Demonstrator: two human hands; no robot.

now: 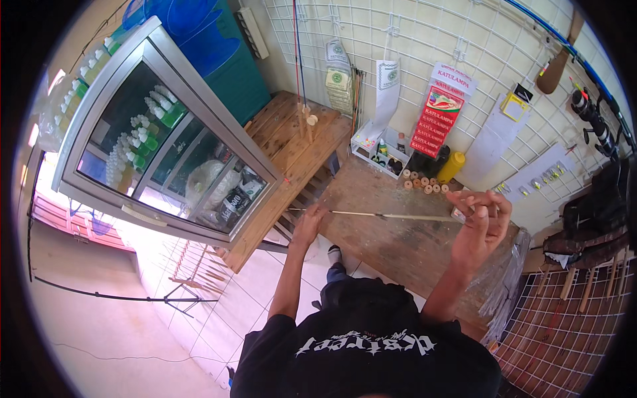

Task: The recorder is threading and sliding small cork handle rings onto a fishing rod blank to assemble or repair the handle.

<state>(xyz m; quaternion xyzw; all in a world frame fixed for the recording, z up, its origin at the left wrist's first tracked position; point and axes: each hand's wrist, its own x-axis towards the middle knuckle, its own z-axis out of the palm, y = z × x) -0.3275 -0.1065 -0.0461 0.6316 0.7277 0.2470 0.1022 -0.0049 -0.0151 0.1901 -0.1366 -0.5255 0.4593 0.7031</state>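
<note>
Workbench of worn wood, wire grid wall, glass cabinet, tiled floor.

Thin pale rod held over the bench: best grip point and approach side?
Grip the bare mid-span of the thin rod, between the left hand and the right hand, coming from above. It lies roughly level over the wooden bench; both ends are already held.

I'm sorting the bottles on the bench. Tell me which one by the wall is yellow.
The yellow bottle, standing rightmost against the wall grid, beside the black bottle; the others are small and dark.
</note>
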